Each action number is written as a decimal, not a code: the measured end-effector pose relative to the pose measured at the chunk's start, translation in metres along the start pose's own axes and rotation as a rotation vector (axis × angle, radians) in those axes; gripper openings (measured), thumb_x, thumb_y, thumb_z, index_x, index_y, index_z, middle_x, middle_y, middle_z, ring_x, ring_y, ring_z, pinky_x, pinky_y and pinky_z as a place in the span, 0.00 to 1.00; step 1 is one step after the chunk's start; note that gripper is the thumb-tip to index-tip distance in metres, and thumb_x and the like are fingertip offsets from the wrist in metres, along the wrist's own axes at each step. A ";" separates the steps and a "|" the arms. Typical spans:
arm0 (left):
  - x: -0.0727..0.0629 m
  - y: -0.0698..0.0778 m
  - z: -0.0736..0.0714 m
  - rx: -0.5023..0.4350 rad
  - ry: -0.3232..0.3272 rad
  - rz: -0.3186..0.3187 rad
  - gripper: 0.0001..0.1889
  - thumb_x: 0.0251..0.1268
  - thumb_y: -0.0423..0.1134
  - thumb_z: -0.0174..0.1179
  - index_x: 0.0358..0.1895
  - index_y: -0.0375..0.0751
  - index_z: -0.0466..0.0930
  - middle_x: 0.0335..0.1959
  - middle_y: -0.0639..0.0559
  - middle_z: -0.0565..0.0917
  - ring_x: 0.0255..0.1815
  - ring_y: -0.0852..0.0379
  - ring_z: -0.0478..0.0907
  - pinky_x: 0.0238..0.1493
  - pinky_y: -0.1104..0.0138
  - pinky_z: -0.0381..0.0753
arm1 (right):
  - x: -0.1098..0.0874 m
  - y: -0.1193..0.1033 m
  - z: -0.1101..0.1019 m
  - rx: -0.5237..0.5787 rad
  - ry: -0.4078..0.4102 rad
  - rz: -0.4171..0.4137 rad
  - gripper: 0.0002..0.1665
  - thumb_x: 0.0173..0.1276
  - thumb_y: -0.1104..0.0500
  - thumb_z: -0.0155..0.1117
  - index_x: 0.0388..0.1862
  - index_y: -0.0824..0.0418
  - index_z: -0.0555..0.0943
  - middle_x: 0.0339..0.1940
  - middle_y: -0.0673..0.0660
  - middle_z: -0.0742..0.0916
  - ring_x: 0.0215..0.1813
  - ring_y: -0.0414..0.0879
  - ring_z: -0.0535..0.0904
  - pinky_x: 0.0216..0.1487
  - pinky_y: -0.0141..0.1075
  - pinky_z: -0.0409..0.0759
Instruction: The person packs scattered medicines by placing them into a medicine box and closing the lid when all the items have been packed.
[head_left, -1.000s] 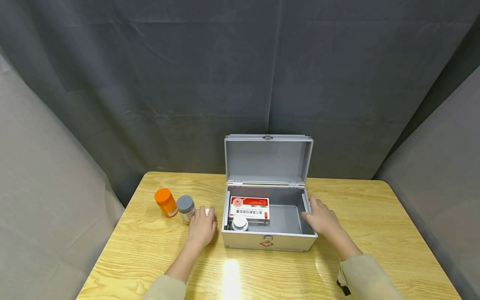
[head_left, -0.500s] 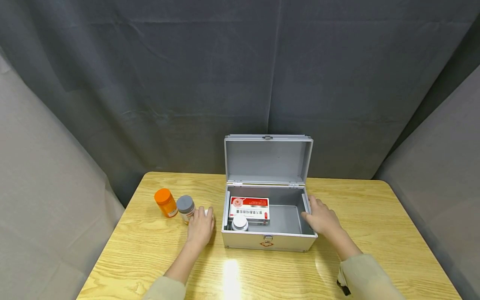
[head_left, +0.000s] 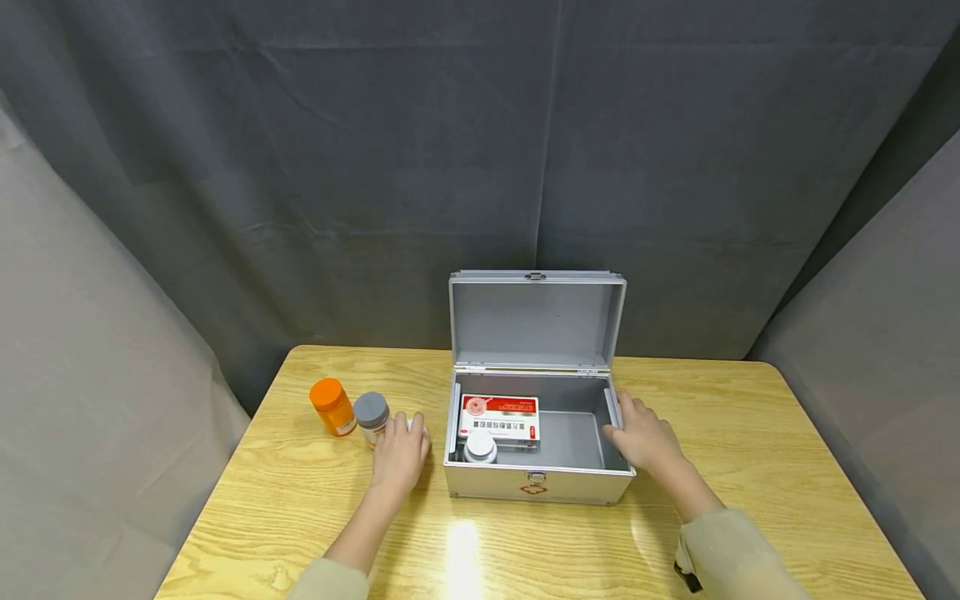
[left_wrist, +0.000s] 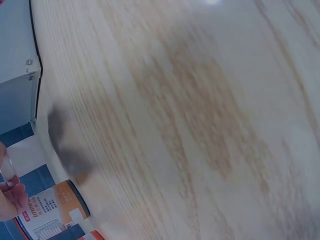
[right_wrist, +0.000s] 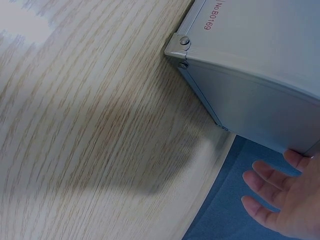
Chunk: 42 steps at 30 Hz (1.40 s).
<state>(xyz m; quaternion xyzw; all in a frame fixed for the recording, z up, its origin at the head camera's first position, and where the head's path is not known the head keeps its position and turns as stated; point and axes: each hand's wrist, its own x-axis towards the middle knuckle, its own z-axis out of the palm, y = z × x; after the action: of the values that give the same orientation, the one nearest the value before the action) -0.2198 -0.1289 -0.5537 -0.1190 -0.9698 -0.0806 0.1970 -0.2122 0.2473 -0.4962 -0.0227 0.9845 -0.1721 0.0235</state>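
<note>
My left hand (head_left: 399, 454) is left of an open silver first-aid box (head_left: 537, 483), next to a grey-capped bottle (head_left: 371, 407). It pinches a small whitish, partly clear object (left_wrist: 7, 169) between thumb and fingers; most of it is hidden. Further left stands an orange bottle (head_left: 332, 406). My right hand (head_left: 647, 437) holds the box's right wall, the thumb over the rim and the other fingers outside. In the right wrist view several fingers spread loosely beside the box. Inside the box lie a red-and-white medicine carton (head_left: 500, 418) and a white bottle (head_left: 480, 447).
The box lid (head_left: 537, 323) is raised at the back. A wooden table (head_left: 247, 517) bears everything. Dark grey cloth (head_left: 375, 167) hangs behind it, and pale cloth (head_left: 97, 333) hangs at both sides.
My left hand has shifted slightly left, closer to the grey-capped bottle. My right hand and the box stay in place.
</note>
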 end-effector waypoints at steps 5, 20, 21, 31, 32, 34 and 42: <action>0.001 0.001 -0.008 0.007 -0.003 0.002 0.15 0.63 0.42 0.52 0.50 0.39 0.70 0.35 0.42 0.71 0.34 0.47 0.69 0.30 0.59 0.74 | -0.001 0.000 0.000 0.005 -0.013 0.008 0.40 0.62 0.48 0.50 0.66 0.70 0.56 0.60 0.76 0.69 0.59 0.72 0.64 0.50 0.65 0.63; 0.015 0.006 -0.034 0.016 0.085 0.021 0.15 0.62 0.44 0.53 0.49 0.39 0.72 0.32 0.45 0.71 0.30 0.50 0.68 0.27 0.63 0.68 | -0.001 0.000 -0.001 0.006 -0.030 0.008 0.39 0.63 0.48 0.50 0.66 0.70 0.55 0.60 0.76 0.68 0.58 0.72 0.64 0.49 0.65 0.64; 0.016 0.006 -0.036 0.011 0.089 0.021 0.15 0.63 0.44 0.52 0.49 0.39 0.72 0.32 0.45 0.72 0.31 0.50 0.68 0.27 0.62 0.68 | 0.000 0.001 -0.001 0.005 -0.029 0.007 0.39 0.63 0.48 0.50 0.66 0.70 0.55 0.60 0.76 0.68 0.58 0.72 0.64 0.49 0.65 0.64; 0.028 0.017 -0.057 -0.009 0.139 0.065 0.13 0.63 0.44 0.50 0.46 0.40 0.72 0.32 0.46 0.71 0.31 0.50 0.68 0.28 0.62 0.68 | 0.000 0.001 -0.001 0.014 -0.024 0.003 0.39 0.63 0.48 0.50 0.65 0.70 0.55 0.59 0.75 0.69 0.57 0.72 0.66 0.47 0.64 0.65; 0.029 0.019 -0.059 -0.010 0.151 0.072 0.13 0.63 0.43 0.50 0.46 0.40 0.72 0.32 0.46 0.71 0.31 0.50 0.68 0.28 0.62 0.68 | 0.000 0.001 -0.001 0.015 -0.023 0.002 0.39 0.63 0.48 0.50 0.65 0.70 0.55 0.59 0.75 0.69 0.57 0.72 0.66 0.47 0.64 0.65; 0.032 0.022 -0.062 -0.005 0.176 0.087 0.13 0.62 0.43 0.52 0.45 0.40 0.72 0.31 0.46 0.71 0.31 0.49 0.68 0.28 0.62 0.68 | 0.000 0.000 -0.001 0.015 -0.019 0.000 0.38 0.62 0.48 0.50 0.65 0.70 0.56 0.59 0.75 0.70 0.56 0.72 0.66 0.47 0.64 0.66; 0.039 0.033 -0.072 0.019 0.185 0.153 0.15 0.62 0.43 0.52 0.49 0.40 0.74 0.33 0.46 0.71 0.31 0.51 0.68 0.30 0.63 0.69 | 0.001 0.000 -0.001 0.015 -0.005 -0.002 0.37 0.62 0.49 0.50 0.64 0.69 0.57 0.57 0.75 0.70 0.55 0.71 0.67 0.46 0.63 0.67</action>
<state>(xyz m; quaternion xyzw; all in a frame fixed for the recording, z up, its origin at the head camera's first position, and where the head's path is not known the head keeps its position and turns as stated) -0.2204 -0.1042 -0.4692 -0.1826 -0.9364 -0.0666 0.2923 -0.2128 0.2472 -0.4957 -0.0240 0.9831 -0.1797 0.0259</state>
